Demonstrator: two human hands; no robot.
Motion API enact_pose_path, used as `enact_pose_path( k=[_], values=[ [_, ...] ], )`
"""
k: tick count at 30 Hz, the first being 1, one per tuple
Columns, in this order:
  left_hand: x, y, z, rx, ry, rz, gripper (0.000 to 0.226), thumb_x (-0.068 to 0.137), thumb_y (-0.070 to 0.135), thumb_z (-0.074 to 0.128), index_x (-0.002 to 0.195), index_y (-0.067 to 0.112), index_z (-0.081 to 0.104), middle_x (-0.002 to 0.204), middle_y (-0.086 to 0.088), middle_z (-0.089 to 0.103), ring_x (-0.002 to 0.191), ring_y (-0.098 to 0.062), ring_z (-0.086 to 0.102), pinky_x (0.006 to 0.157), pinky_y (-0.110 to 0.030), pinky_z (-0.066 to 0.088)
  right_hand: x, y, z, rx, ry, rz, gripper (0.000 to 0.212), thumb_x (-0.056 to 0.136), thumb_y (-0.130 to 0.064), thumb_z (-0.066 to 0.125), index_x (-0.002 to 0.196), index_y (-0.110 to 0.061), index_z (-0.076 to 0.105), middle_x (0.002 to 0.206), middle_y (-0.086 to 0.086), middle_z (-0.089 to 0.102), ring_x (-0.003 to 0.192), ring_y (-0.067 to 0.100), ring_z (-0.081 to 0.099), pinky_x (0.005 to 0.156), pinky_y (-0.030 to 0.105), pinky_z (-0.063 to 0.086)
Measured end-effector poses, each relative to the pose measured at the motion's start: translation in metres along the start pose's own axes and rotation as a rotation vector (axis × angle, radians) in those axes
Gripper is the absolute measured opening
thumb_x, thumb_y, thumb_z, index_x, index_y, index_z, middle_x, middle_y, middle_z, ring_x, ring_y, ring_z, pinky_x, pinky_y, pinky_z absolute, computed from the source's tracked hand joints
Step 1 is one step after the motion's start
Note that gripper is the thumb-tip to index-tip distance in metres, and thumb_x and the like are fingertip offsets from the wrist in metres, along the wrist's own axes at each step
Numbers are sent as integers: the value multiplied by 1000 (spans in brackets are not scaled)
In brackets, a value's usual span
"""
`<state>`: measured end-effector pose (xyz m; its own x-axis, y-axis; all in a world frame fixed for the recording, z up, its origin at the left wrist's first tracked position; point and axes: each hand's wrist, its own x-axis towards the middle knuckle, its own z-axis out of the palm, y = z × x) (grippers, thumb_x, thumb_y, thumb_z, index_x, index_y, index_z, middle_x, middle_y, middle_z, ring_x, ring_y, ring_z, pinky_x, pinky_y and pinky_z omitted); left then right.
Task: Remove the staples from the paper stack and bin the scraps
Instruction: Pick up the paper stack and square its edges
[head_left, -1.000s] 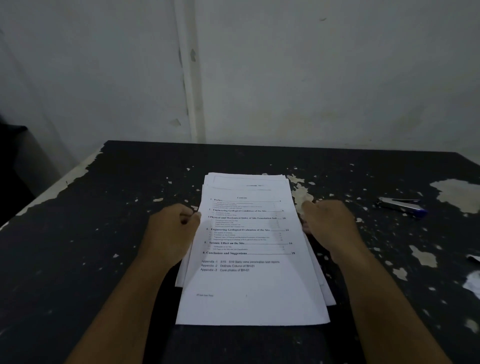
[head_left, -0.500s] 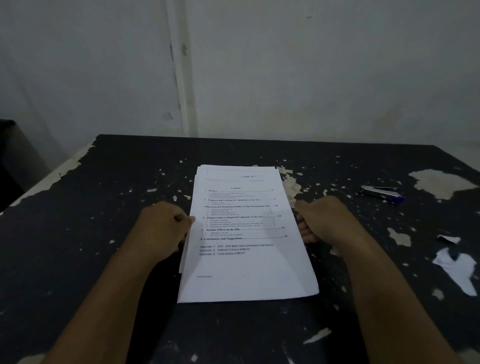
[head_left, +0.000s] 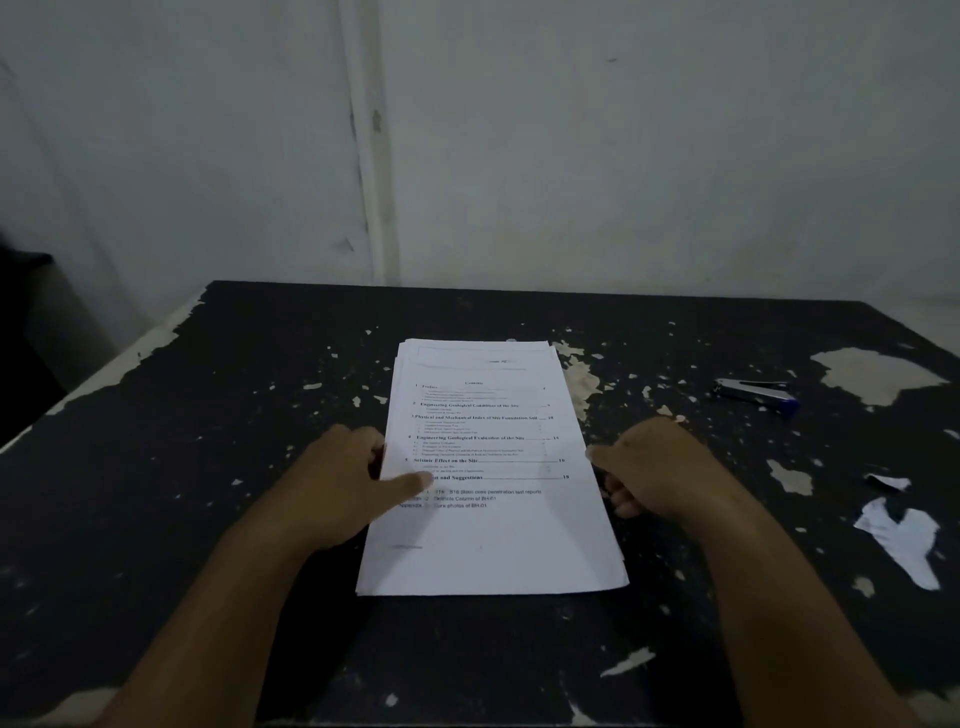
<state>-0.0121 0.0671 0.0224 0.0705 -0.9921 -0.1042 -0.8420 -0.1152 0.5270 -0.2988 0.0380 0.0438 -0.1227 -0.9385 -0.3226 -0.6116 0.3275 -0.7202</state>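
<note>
- Paper stack (head_left: 498, 467): lies flat at the centre of the table (head_left: 208, 467), contents page uppermost.
- Left hand (head_left: 343, 483): grips the stack's left edge, thumb on the top page.
- Right hand (head_left: 654, 473): fingers curled against the right edge; whether it holds the stack cannot be told.
- Silver-and-blue tool (head_left: 756, 396) and torn paper scraps (head_left: 904, 540): near the table's right edge.

A paper stack (head_left: 493, 467) of white printed pages lies flat in the middle of a black table (head_left: 208, 415) with badly chipped paint, its top sheet a contents list. The left hand (head_left: 343, 483) holds the stack's left edge, thumb laid across the page. The right hand (head_left: 649, 467) sits against the right edge with fingers curled; its grip is unclear. Well to the right lie a small silver and blue tool (head_left: 756, 396), like a stapler, and nearer the viewer, torn white paper scraps (head_left: 904, 540). A pale wall (head_left: 623, 156) rises behind
</note>
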Motion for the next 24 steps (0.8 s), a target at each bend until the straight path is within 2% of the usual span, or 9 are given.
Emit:
enact_pose_path(
  k=[1,3,6,11,13,14,16,19,24],
  values=[
    [-2,-2,1,104,-76,4,81,67,78,64,133,32,50,132,2,51,119,-17,51,99,-37,47,-1,2,0,-44,-9,-16,23,92,-19,67,89,4,70,83,18,73,61,20,69,42,21,52],
    [-9,-7,3,264,-272,-7,134,49,93,58,156,33,4,163,-2,9,149,-26,10,121,-48,15,-3,8,2,-94,-40,-51,10,90,-17,70,90,-7,70,83,10,73,64,17,68,45,20,53],
    [-17,-15,12,257,-429,76,151,37,95,62,143,46,-34,158,9,-34,143,-15,-34,118,-50,-17,-3,15,7,-161,-18,-154,7,88,-24,72,91,-19,68,86,-1,72,74,15,68,57,26,55],
    [-11,-20,24,211,-291,175,143,45,94,60,144,48,-31,159,10,-32,142,-11,-36,116,-47,-22,-2,18,16,-131,16,-320,29,87,-33,73,114,-24,67,87,-15,64,74,0,62,60,15,45],
    [-9,-22,27,212,-226,190,139,47,97,53,146,45,-29,161,8,-26,144,-10,-31,118,-46,-20,-7,22,11,-165,-100,-350,72,74,-47,80,138,-32,49,123,-11,56,108,-1,55,90,22,50],
    [-8,-22,29,216,-198,193,138,47,99,49,147,44,-27,162,7,-24,145,-10,-29,119,-46,-18,-9,25,9,-267,-184,-336,101,63,-58,83,149,-39,32,141,-9,40,129,6,41,106,33,42],
    [-8,-23,33,212,-142,202,135,48,102,41,150,41,-24,163,5,-20,147,-10,-25,120,-45,-15,-17,31,6,-472,-327,-318,134,45,-72,82,150,-51,0,157,-18,7,146,17,9,120,47,17],
    [-9,-23,37,170,-59,219,126,54,103,27,154,37,-15,165,6,-12,149,-9,-18,121,-44,-11,-21,39,6,-536,-369,-379,133,49,-71,80,150,-51,-5,159,-25,-4,144,4,-3,118,40,1],
    [-11,-24,33,95,-94,232,121,57,101,30,153,42,-14,165,10,-13,147,-4,-21,120,-43,-15,-19,45,4,-412,-189,-471,104,66,-64,78,149,-47,18,154,-24,23,127,-5,21,118,37,21]
  ],
)
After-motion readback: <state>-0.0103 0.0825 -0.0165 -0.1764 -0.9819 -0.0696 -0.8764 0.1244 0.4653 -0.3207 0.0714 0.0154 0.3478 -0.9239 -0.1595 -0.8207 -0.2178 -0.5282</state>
